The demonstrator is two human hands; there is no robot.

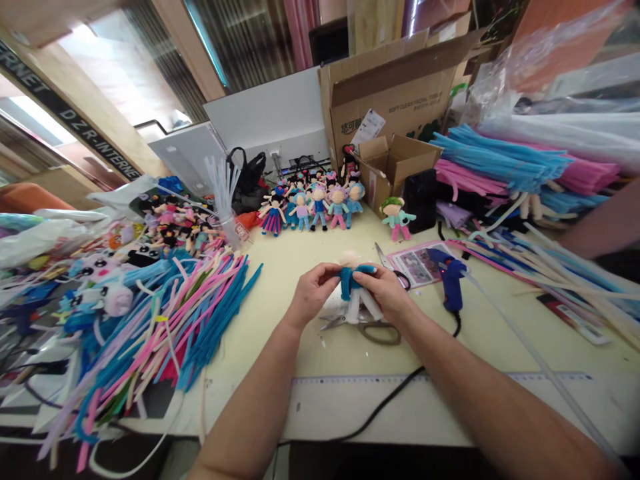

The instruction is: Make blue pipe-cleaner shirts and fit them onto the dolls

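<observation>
Between my two hands is a small pipe-cleaner doll [353,283] with a pale head, a teal top and white legs. My left hand [316,288] pinches its teal side with thumb and fingertips. On the other side, my right hand [387,291] grips the doll's teal arm and body. Beneath the doll lie scissors with dark handles [383,333], partly covered by it. A second pair of scissors [384,256] rests behind my right hand, beside a printed card [417,265]. To the right stands a blue glue gun [449,280] with a glue stick in it.
Several finished dolls [319,207] stand at the back, with one green-haired doll [397,217] apart. Pipe cleaners [170,320] pile up on the left; more bundles [500,160] fill the right. A ruler [500,377] and black cord [383,405] cross the front. Cardboard boxes [390,100] stand behind.
</observation>
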